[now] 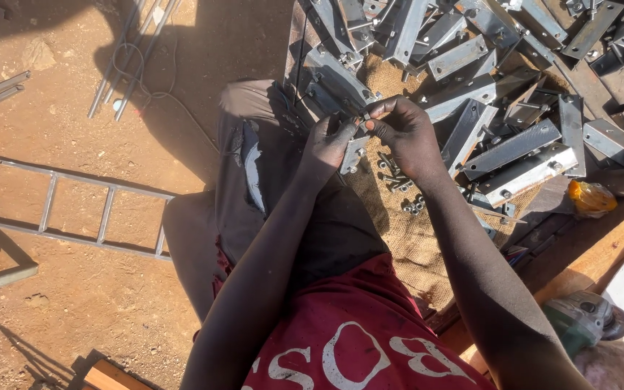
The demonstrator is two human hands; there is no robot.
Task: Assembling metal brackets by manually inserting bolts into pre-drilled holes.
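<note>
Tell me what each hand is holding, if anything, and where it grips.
Left hand holds a small metal bracket by its upper end. Right hand pinches a small dark piece at the bracket's top between its fingers; what it is cannot be told.

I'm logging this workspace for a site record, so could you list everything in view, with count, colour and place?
metal brackets: a large pile, too many to count, grey steel, upper right on the sacking
small bracket: one, grey, held between both hands
bolts and nuts: a loose handful, grey, on the sacking below the hands
burlap sacking: one, tan, under the pile
ladder-like frame: one, grey, on the red dirt at left
metal rods: several, grey, upper left
angle grinder: one, green, lower right
yellow object: one, right edge
left hand: grips the small bracket
right hand: pinches at its top
</note>
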